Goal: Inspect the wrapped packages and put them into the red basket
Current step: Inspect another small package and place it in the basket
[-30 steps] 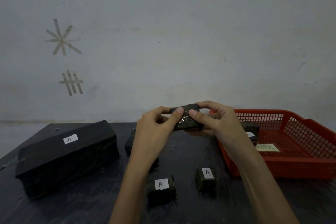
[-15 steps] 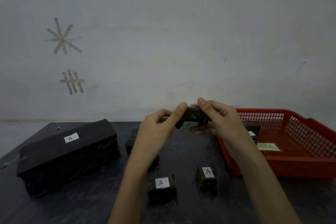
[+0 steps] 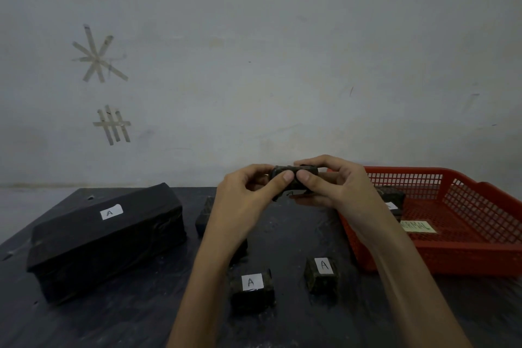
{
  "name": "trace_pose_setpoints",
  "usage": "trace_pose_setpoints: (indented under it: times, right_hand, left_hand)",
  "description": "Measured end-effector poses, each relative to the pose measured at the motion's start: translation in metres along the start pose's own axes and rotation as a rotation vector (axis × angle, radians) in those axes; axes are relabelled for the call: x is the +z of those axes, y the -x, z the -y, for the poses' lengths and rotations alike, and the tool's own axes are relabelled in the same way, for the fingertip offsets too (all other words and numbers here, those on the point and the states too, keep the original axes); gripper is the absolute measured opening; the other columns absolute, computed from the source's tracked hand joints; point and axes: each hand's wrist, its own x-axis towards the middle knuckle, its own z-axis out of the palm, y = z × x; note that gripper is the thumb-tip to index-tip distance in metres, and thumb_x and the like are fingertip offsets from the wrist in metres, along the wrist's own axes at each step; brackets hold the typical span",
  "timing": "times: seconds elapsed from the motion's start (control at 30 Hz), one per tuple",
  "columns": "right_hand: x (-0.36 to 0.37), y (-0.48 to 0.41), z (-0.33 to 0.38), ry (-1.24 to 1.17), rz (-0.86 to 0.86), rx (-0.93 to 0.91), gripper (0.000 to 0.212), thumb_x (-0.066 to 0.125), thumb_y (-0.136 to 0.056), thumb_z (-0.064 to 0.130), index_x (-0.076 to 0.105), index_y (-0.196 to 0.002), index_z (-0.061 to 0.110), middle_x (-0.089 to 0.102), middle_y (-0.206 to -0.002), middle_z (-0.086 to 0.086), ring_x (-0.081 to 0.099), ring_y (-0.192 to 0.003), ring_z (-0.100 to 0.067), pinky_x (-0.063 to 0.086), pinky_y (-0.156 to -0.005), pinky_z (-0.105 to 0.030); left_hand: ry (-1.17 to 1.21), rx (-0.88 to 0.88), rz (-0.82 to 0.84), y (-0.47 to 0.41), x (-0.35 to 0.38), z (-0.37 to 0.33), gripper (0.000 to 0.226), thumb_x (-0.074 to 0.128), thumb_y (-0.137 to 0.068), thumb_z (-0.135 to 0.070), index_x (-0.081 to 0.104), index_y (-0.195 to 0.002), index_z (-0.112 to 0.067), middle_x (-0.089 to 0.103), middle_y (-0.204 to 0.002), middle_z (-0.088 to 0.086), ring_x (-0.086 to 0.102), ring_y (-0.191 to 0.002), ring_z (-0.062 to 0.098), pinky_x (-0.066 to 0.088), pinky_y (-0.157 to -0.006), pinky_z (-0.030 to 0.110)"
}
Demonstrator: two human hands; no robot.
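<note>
A small dark wrapped package (image 3: 293,175) is held in the air above the black table, pinched between my left hand (image 3: 248,200) and my right hand (image 3: 336,189); a white label shows on its underside. Two small wrapped packages labelled A, one (image 3: 252,288) and another (image 3: 322,274), stand on the table near me. Another small package (image 3: 204,215) lies mostly hidden behind my left forearm. The red basket (image 3: 457,251) sits at the right, with a dark package (image 3: 392,198) and a pale label inside it.
A large black wrapped block (image 3: 107,237) labelled A lies on the left of the black table (image 3: 296,237). A grey wall with tape marks rises just behind the table's far edge.
Both hands have turned the held package between the fingers; its white label now faces downward toward me. The hands stay at about the same height and place.
</note>
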Motion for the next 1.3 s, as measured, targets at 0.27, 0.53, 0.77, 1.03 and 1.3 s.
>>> trace_pose_setpoints:
  times: [0.27, 0.53, 0.77, 1.03, 1.3]
  right_hand:
    - [-0.0006, 0.0002, 0.0006, -0.019, 0.009, -0.048, 0.024, 0.071, -0.073, 0.011, 0.070, -0.096, 0.009, 0.074, -0.092, -0.019, 0.073, -0.087, -0.026, 0.061, -0.075, -0.034]
    - [-0.0003, 0.0003, 0.0025, -0.045, -0.011, -0.004, 0.029, 0.071, -0.072, 0.021, 0.072, -0.099, 0.010, 0.075, -0.092, -0.017, 0.073, -0.087, -0.029, 0.061, -0.077, -0.036]
    - [0.0021, -0.0001, 0.0003, 0.044, -0.025, -0.027, 0.027, 0.069, -0.081, 0.001, 0.071, -0.103, 0.016, 0.073, -0.095, -0.013, 0.073, -0.083, -0.018, 0.060, -0.072, -0.027]
    - [0.0034, 0.0015, 0.0016, 0.096, 0.031, -0.065, 0.042, 0.077, -0.069, 0.025, 0.069, -0.109, 0.014, 0.072, -0.106, -0.005, 0.071, -0.092, -0.014, 0.057, -0.076, -0.027]
    - [0.0025, -0.0001, 0.0017, -0.113, -0.009, -0.055, 0.023, 0.071, -0.063, 0.009, 0.077, -0.085, 0.012, 0.076, -0.087, -0.014, 0.072, -0.082, -0.026, 0.060, -0.074, -0.033]
  left_hand:
    - [0.021, 0.019, -0.006, -0.0017, -0.0010, 0.0024, 0.063, 0.079, -0.060, -0.062, 0.071, -0.107, -0.022, 0.074, -0.096, 0.000, 0.070, -0.093, 0.014, 0.057, -0.088, 0.037]
    - [-0.004, -0.016, -0.026, 0.0002, 0.0012, 0.0023, 0.044, 0.065, -0.081, -0.046, 0.049, -0.119, -0.030, 0.072, -0.095, -0.003, 0.068, -0.091, 0.007, 0.052, -0.081, 0.021]
    - [-0.054, -0.006, -0.092, -0.0004, 0.0027, 0.0044, 0.041, 0.054, -0.085, -0.059, 0.067, -0.103, -0.025, 0.070, -0.099, -0.012, 0.065, -0.089, 0.001, 0.047, -0.072, 0.008]
    - [0.141, -0.060, 0.077, -0.0017, 0.0064, 0.0035, 0.061, 0.069, -0.070, -0.062, 0.067, -0.118, -0.025, 0.071, -0.111, -0.005, 0.068, -0.102, 0.006, 0.051, -0.098, 0.037]
    - [0.255, -0.039, 0.129, -0.0011, 0.0077, 0.0032, 0.040, 0.072, -0.071, -0.048, 0.074, -0.101, -0.021, 0.075, -0.099, 0.000, 0.069, -0.101, 0.018, 0.052, -0.097, 0.040]
